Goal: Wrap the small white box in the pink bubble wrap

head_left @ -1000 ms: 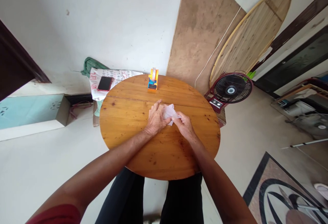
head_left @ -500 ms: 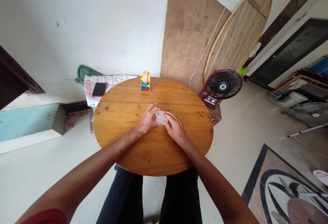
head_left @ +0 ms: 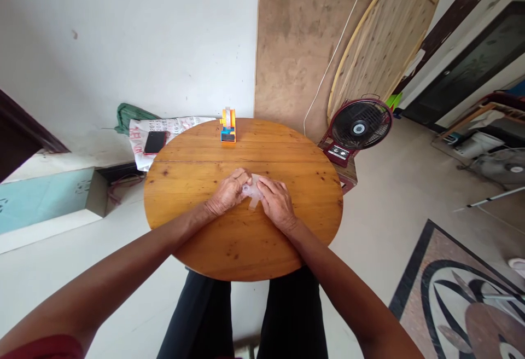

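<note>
Between my two hands is a small, pale, see-through piece of crumpled plastic (head_left: 253, 188), low over the middle of the round wooden table (head_left: 229, 238). A short clear strip (head_left: 253, 204) juts from its near side toward me. My left hand (head_left: 232, 190) grips the left edge with curled fingers. From the right, my right hand (head_left: 276, 199) closes thumb and fingers on the other edge. Parts of the plastic are hidden under the fingers. Farther back on the table stands an orange and blue tape dispenser (head_left: 228, 127) with a roll of clear tape.
A dark phone (head_left: 155, 143) lies on a white printed sack (head_left: 138, 129) left of the table. To the right, a dark red fan (head_left: 359, 129) stands on a low wooden stand. A round wooden board (head_left: 377, 41) leans against the wall behind it.
The plastic is now flatter and spread between my hands, with the clear strip showing below it. My fingers have shifted on its edges. The view has moved slightly.
</note>
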The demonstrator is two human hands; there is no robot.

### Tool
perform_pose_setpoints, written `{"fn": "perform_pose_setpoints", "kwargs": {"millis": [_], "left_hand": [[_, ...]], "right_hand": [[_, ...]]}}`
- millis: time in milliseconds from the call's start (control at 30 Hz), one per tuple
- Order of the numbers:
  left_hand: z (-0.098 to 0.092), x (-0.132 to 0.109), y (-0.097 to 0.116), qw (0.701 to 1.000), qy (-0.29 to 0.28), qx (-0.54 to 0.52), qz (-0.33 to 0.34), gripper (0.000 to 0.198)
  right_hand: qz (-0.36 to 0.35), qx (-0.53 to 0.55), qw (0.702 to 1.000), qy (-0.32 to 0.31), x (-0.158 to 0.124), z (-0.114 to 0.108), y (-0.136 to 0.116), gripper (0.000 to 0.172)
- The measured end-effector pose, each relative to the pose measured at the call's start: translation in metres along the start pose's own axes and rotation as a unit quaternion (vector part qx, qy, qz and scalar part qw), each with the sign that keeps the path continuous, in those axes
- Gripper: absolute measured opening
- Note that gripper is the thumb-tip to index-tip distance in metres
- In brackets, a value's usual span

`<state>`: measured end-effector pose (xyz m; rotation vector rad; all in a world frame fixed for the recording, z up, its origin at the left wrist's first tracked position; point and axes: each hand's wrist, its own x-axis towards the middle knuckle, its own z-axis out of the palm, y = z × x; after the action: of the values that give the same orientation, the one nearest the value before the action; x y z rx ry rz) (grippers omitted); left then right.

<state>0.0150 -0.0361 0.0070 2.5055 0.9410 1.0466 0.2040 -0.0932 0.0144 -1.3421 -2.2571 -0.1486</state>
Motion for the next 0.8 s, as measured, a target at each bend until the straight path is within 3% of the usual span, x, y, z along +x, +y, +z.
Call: {"fn": "perform_pose_setpoints", "kwargs": {"millis": [267,433,567,700,800], "left_hand": [[-0.006,-0.015,-0.012,0.995,-0.016,0.057,0.077,0.018],[-0.005,-0.017,-0.016,0.997,-0.005,0.007,0.076,0.011],[-0.009,-0.013,-0.017,0.996,-0.030,0.016,0.077,0.012],[-0.016,-0.002,-0.017,0.993,-0.080,0.028,0.076,0.046],[-0.015,0.006,-0.020,0.987,-0.128,-0.023,0.092,0.065]], "right_hand": [[-0.014,-0.090,0.993,-0.069,-0.015,-0.002,-0.009,0.054],[-0.025,-0.111,0.992,-0.056,-0.016,-0.001,-0.008,0.052],[-0.035,-0.103,0.993,-0.046,-0.017,0.003,-0.004,0.051],[-0.031,-0.089,0.994,-0.047,-0.017,0.005,-0.001,0.053],[-0.022,-0.076,0.995,-0.059,-0.016,0.003,-0.002,0.053]]}}
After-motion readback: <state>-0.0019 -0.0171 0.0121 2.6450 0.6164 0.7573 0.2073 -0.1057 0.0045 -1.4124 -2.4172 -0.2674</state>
